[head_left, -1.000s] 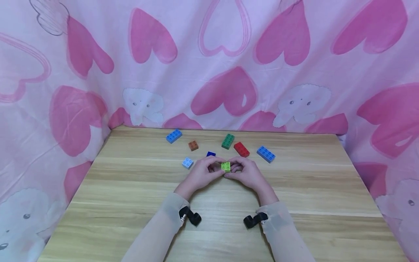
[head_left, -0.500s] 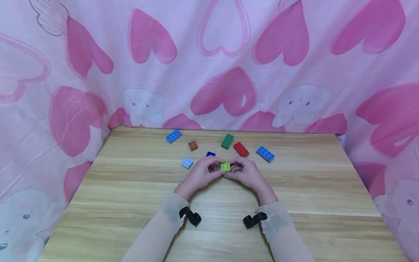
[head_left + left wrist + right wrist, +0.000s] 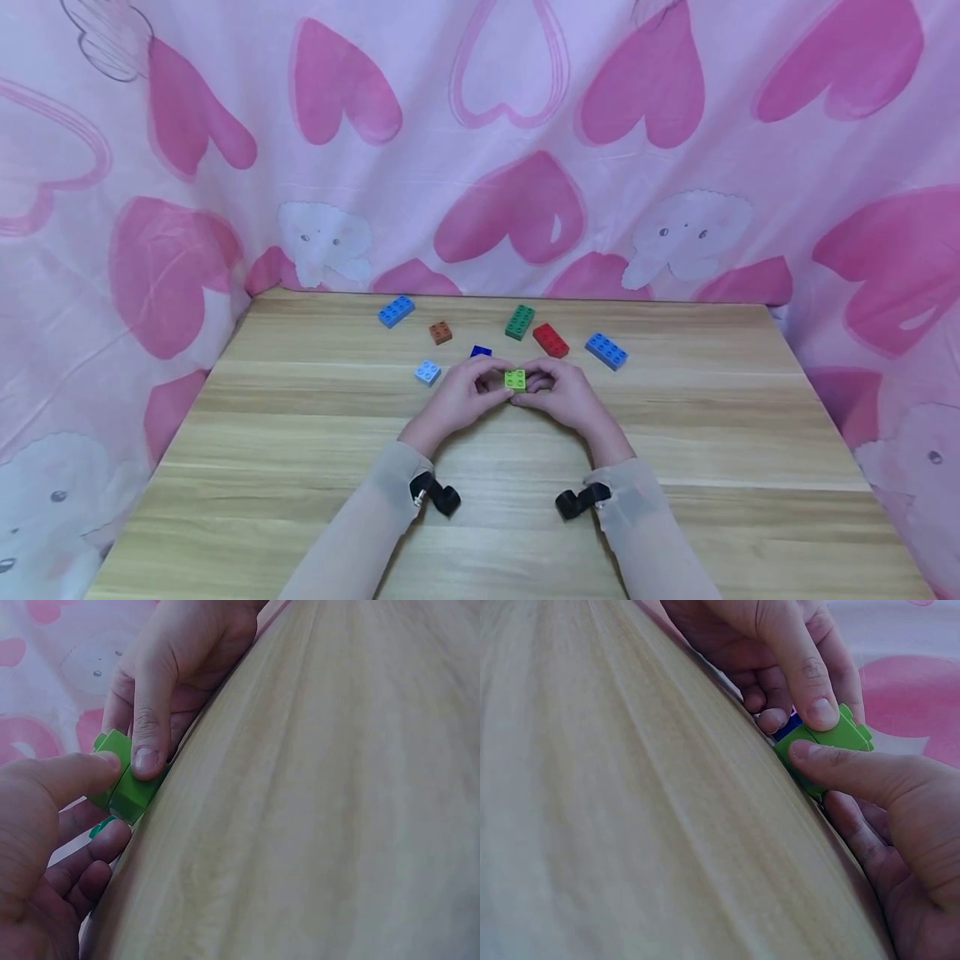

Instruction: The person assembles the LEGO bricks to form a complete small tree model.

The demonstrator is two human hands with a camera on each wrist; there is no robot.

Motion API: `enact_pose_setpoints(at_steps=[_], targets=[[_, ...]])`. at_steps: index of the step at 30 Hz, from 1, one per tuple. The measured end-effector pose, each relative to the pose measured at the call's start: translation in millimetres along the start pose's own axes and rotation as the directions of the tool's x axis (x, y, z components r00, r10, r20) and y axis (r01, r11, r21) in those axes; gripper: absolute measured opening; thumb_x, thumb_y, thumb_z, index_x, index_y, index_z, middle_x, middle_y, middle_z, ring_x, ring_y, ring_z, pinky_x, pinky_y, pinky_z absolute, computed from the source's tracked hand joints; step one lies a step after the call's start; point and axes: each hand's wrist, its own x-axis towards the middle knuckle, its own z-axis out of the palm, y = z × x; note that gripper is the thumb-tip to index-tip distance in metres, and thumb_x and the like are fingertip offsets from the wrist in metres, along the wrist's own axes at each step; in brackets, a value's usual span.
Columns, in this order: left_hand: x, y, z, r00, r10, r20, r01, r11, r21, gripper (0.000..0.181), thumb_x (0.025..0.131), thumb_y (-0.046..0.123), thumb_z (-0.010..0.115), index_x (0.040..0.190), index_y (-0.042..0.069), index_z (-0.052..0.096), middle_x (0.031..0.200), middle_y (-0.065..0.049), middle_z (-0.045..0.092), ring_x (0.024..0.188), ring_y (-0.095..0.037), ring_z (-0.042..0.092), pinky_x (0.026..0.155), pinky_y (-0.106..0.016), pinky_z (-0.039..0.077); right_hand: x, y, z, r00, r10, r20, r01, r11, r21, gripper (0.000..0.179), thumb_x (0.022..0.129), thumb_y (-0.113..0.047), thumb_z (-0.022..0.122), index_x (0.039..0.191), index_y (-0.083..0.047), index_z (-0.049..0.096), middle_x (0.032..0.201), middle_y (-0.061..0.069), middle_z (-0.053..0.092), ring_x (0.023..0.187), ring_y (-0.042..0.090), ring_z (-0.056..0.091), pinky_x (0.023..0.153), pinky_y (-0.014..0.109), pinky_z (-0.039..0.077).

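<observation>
Two lime green building bricks (image 3: pixel 515 381), one stacked on the other with a seam between them, are held between both hands near the table's middle. The studs face up in the head view. My left hand (image 3: pixel 467 393) pinches the upper brick (image 3: pixel 844 735), its thumb on the side. My right hand (image 3: pixel 562 395) pinches the lower brick (image 3: pixel 135 796), thumb pressed against it and fingers behind. The hands meet around the bricks, close over the tabletop. Just beyond the left fingers lies a dark blue brick (image 3: pixel 482 352), partly hidden.
On the wooden table (image 3: pixel 517 533) lie a light blue brick (image 3: pixel 428 372), a brown brick (image 3: pixel 441 332), a blue brick (image 3: pixel 396 311), a green brick (image 3: pixel 519 322), a red brick (image 3: pixel 551 340) and another blue brick (image 3: pixel 607 351). A pink heart-patterned curtain (image 3: pixel 420 192) borders the back and sides.
</observation>
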Motion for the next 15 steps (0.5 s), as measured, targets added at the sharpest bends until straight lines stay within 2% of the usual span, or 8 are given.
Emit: enact_pose_setpoints(at_steps=[9,13,15], targets=[[4.7,-3.1,-0.1,1.000,0.018,0.025,-0.018,1.000,0.010,0.037,0.100,0.018,0.082,0.136,0.021,0.073,0.107,0.002,0.070,0.090,-0.012,0.064,0.080,-0.030,0.055,0.6,3.4,-2.5,1.000,-0.003,-0.020,0.003,1.000,-0.014,0.037,0.086,-0.014,0.096,0.119,-0.012,0.079,0.107,0.004,0.077,0.093,0.018,0.077,0.085,0.030,0.064],[1.8,-5.7,-1.9,1.000,-0.005,0.020,0.006,0.999,-0.036,0.037,0.101,0.023,0.082,0.136,0.023,0.073,0.104,0.003,0.070,0.091,-0.013,0.064,0.079,-0.030,0.055,0.2,3.8,-0.8,1.000,0.010,-0.017,-0.010,1.000,-0.018,0.038,0.087,-0.016,0.096,0.121,-0.013,0.079,0.107,0.003,0.078,0.092,0.018,0.077,0.085,0.031,0.064],[0.7,-6.4,-4.2,1.000,-0.021,0.009,0.021,0.995,-0.098,0.038,0.101,0.023,0.081,0.138,0.020,0.072,0.107,0.000,0.072,0.091,-0.015,0.065,0.078,-0.029,0.054,0.7,3.9,0.0,1.000,0.010,-0.017,-0.011,1.000,-0.018,0.040,0.087,-0.016,0.096,0.123,-0.013,0.079,0.106,0.003,0.078,0.092,0.018,0.076,0.085,0.030,0.064]])
